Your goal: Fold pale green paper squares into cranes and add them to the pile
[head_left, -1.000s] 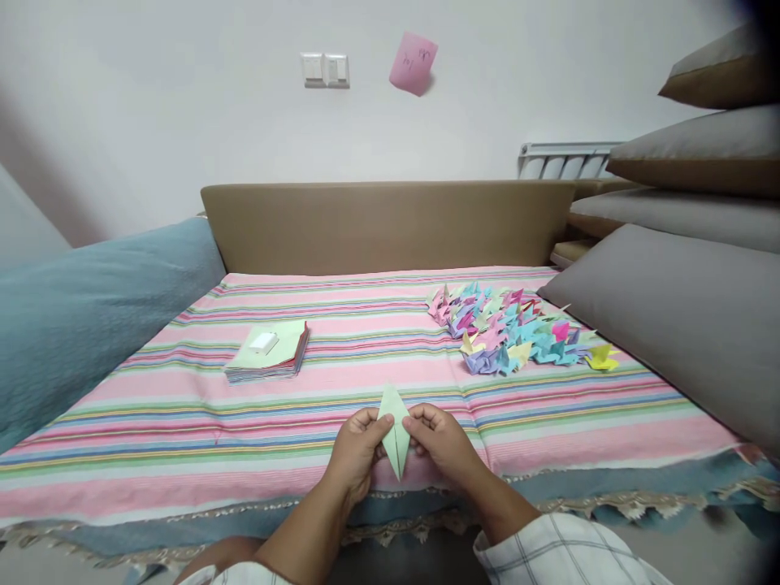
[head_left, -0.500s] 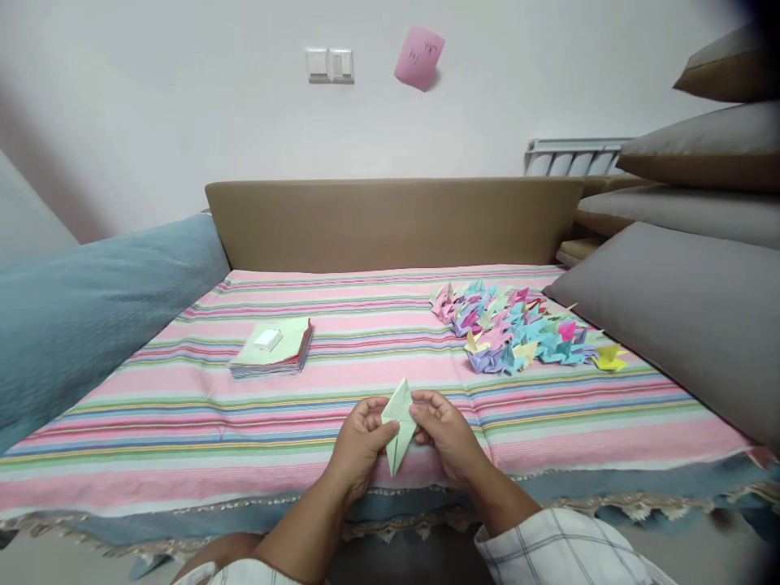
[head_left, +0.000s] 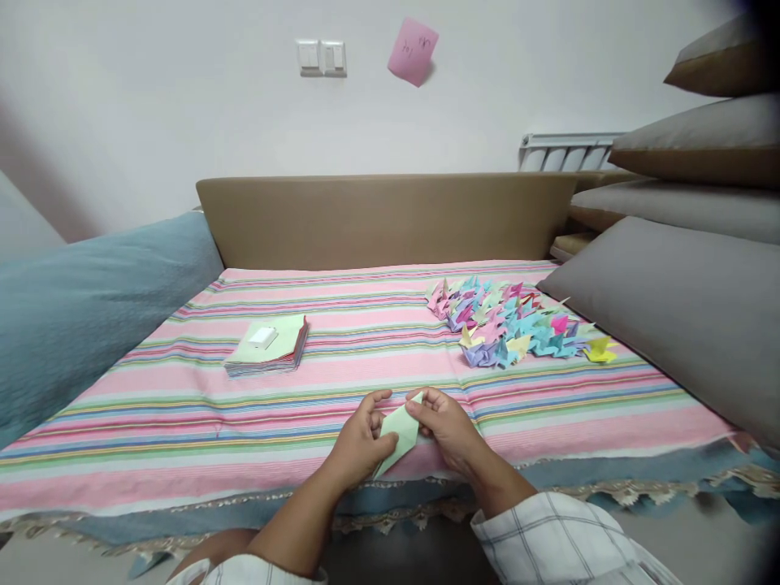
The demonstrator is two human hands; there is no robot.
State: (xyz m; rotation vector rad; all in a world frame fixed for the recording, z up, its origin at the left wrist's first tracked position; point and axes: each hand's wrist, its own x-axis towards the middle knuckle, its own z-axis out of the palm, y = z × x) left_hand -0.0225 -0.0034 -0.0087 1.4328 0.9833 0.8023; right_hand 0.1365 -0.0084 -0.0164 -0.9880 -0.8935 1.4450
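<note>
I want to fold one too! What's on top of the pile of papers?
A small white block lies on the paper stack, on its pale green top sheet. The sheets beneath show only edges; their faces are covered.

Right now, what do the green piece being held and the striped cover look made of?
The green piece looks like thin matte paper, going by its sharp creases and pointed tip. The striped cover looks like soft woven cloth, perhaps cotton, with a matte finish; it wrinkles slightly and has a fringe along the near edge.
</note>
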